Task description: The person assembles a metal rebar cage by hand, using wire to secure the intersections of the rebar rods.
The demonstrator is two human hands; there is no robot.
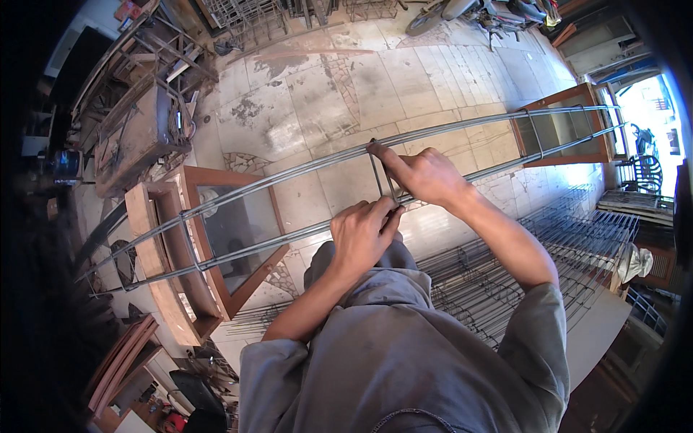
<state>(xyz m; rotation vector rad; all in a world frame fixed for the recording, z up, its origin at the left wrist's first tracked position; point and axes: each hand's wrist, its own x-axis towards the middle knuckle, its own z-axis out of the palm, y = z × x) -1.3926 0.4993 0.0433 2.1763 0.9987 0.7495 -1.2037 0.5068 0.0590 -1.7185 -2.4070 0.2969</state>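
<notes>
A long frame of steel rods [303, 167] runs across the head view, with square wire ties, one at the left [189, 238] and others at the right. At its middle, both my hands are on a rectangular steel stirrup [375, 169]. My left hand [361, 238] is closed on the stirrup's near end at the lower rods, fingertips bunched together. My right hand [426, 173] grips the stirrup near the upper rods, thumb and fingers curled round it. Whether either hand holds anything small is hidden.
Wooden glazed frames [231, 260] [559, 97] stand under both ends of the rods. Stacked rebar cages [548, 260] lie behind me on the right. A cluttered metal rack [123, 144] is at upper left, a motorbike [469, 14] at the top, a black chair [639, 173] by the bright opening.
</notes>
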